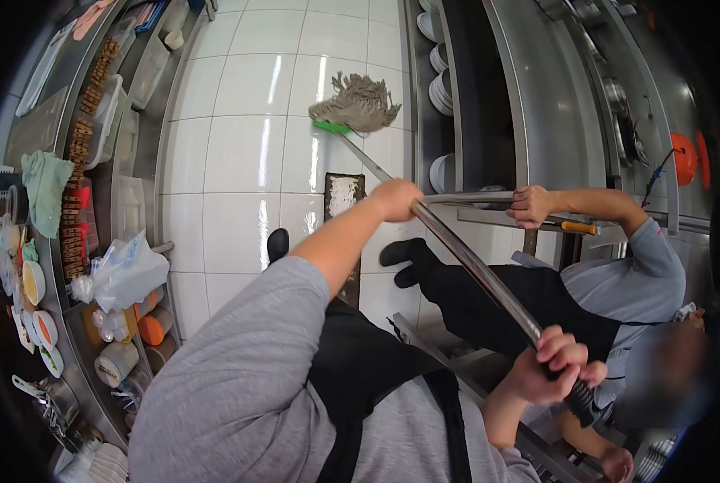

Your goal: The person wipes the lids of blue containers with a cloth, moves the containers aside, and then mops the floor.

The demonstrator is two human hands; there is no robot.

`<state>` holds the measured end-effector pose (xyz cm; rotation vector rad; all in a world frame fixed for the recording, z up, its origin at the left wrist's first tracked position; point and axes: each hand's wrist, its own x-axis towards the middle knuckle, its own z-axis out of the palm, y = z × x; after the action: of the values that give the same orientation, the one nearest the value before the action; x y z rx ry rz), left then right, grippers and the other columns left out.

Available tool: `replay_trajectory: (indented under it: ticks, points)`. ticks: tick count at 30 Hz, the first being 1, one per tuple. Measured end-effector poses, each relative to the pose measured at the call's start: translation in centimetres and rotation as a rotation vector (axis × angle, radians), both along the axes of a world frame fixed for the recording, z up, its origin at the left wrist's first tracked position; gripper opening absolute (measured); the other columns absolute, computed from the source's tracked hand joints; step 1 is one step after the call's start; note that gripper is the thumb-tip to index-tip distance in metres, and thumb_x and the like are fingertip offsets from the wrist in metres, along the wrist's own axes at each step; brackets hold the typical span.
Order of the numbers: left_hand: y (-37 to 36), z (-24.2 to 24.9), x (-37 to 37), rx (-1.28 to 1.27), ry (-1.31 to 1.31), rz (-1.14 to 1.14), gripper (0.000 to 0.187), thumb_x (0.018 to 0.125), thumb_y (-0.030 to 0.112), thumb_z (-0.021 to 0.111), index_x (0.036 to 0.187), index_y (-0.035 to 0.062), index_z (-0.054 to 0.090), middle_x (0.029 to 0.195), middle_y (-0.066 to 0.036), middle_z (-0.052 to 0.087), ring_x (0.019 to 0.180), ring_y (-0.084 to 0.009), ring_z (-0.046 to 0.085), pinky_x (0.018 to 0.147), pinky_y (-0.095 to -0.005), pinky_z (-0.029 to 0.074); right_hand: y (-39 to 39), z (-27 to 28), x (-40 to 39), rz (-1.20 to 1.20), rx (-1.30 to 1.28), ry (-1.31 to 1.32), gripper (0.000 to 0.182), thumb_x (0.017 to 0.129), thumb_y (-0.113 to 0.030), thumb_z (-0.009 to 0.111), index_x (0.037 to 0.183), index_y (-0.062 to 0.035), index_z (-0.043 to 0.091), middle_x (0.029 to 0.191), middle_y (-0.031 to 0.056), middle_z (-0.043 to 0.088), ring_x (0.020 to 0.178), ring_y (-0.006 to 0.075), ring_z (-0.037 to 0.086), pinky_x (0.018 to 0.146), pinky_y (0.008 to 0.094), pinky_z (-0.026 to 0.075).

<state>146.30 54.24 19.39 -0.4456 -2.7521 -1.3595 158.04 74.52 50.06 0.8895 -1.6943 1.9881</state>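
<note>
A mop (pixel 477 262) slants across the view, held in both my hands. My left hand (pixel 396 200) is closed around the metal pole at its middle. Higher on the pole, my right hand (pixel 557 366) wraps round it close to the black ribbed grip (pixel 581 400). The grey-brown string mop head (pixel 358 103), with its green clamp (pixel 330 126), lies spread on the white tiled floor (pixel 243 153) ahead of me. Below my left hand there is a dark-edged, worn rectangular patch (pixel 344 193) in the floor, partly hidden by my forearm.
A co-worker (pixel 529 298) in a black apron stands close on the right, one hand (pixel 529 207) at a metal bar. Steel shelving with stacked plates (pixel 440 92) runs along the right. On the left, a counter holds a green cloth (pixel 46 189), plastic bags (pixel 135 270) and tubs (pixel 117 364).
</note>
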Motion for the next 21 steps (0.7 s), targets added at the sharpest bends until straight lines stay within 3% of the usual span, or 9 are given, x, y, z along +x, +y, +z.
replay_trajectory:
  ticks: [7, 10, 12, 14, 16, 18, 21]
  points:
    - [-6.1, 2.6, 6.0, -0.026, -0.131, 0.142, 0.031, 0.079, 0.028, 0.068, 0.061, 0.006, 0.054, 0.074, -0.015, 0.061, 0.078, -0.0366, 0.059, 0.069, -0.0433, 0.048, -2.0, 1.5, -0.9, 0.139, 0.012, -0.031, 0.013, 0.094, -0.011, 0.043, 0.095, -0.0144, 0.031, 0.063, 0.0035, 0.045, 0.049, 0.0158, 0.049, 0.048, 0.032, 0.046]
    - [-6.5, 4.1, 10.9, -0.039, -0.115, 0.154, 0.028, 0.074, 0.024, 0.071, 0.064, 0.006, 0.053, 0.072, -0.014, 0.06, 0.075, -0.0358, 0.059, 0.066, -0.0422, 0.048, -2.5, 4.6, -1.3, 0.245, 0.043, -0.041, 0.014, 0.091, -0.011, 0.046, 0.094, -0.0131, 0.032, 0.06, 0.0007, 0.048, 0.045, 0.0117, 0.051, 0.044, 0.0271, 0.046]
    - [-6.1, 5.7, 14.2, 0.089, -0.171, 0.16, 0.022, 0.069, 0.02, 0.073, 0.07, 0.0069, 0.055, 0.069, -0.012, 0.059, 0.071, -0.0345, 0.059, 0.064, -0.0423, 0.048, -2.1, 6.1, -2.5, 0.356, 0.026, -0.029, 0.017, 0.089, -0.011, 0.049, 0.096, -0.0118, 0.033, 0.06, -0.0002, 0.051, 0.042, 0.0093, 0.052, 0.04, 0.024, 0.046]
    - [-5.5, 6.6, 17.1, 0.138, -0.254, 0.164, 0.025, 0.071, 0.026, 0.073, 0.073, 0.0071, 0.057, 0.074, -0.013, 0.063, 0.076, -0.0349, 0.062, 0.066, -0.0441, 0.049, -2.1, 7.2, -3.5, 0.377, -0.018, -0.045, 0.022, 0.085, -0.008, 0.052, 0.098, -0.0107, 0.034, 0.056, -0.0008, 0.052, 0.04, 0.0087, 0.052, 0.038, 0.0235, 0.047]
    - [-5.3, 6.3, 19.8, 0.199, -0.261, 0.118, 0.024, 0.07, 0.027, 0.073, 0.079, 0.0079, 0.061, 0.073, -0.012, 0.065, 0.072, -0.0325, 0.064, 0.066, -0.0412, 0.051, -2.4, 8.0, -4.9, 0.697, 0.043, -0.122, 0.024, 0.084, -0.006, 0.054, 0.098, -0.01, 0.035, 0.053, -0.0016, 0.051, 0.039, 0.0083, 0.052, 0.038, 0.0237, 0.048]
    - [-5.1, 6.0, 22.6, 0.342, -0.324, 0.137, 0.021, 0.071, 0.019, 0.074, 0.079, 0.0048, 0.06, 0.065, -0.009, 0.061, 0.061, -0.0262, 0.06, 0.059, -0.0348, 0.047, -4.4, 7.7, -5.8, 0.846, -0.008, -0.166, 0.025, 0.084, -0.005, 0.054, 0.098, -0.0101, 0.034, 0.052, -0.0019, 0.051, 0.038, 0.01, 0.052, 0.037, 0.0238, 0.047]
    - [-6.5, 6.6, 25.6, 0.313, -0.46, 0.154, 0.021, 0.076, 0.02, 0.073, 0.081, 0.003, 0.062, 0.064, -0.011, 0.059, 0.056, -0.0236, 0.055, 0.058, -0.0335, 0.045, -9.4, 6.0, -6.4, 0.985, -0.047, -0.334, 0.018, 0.087, -0.012, 0.051, 0.097, -0.0119, 0.035, 0.052, -0.0019, 0.046, 0.037, 0.0116, 0.046, 0.036, 0.025, 0.041]
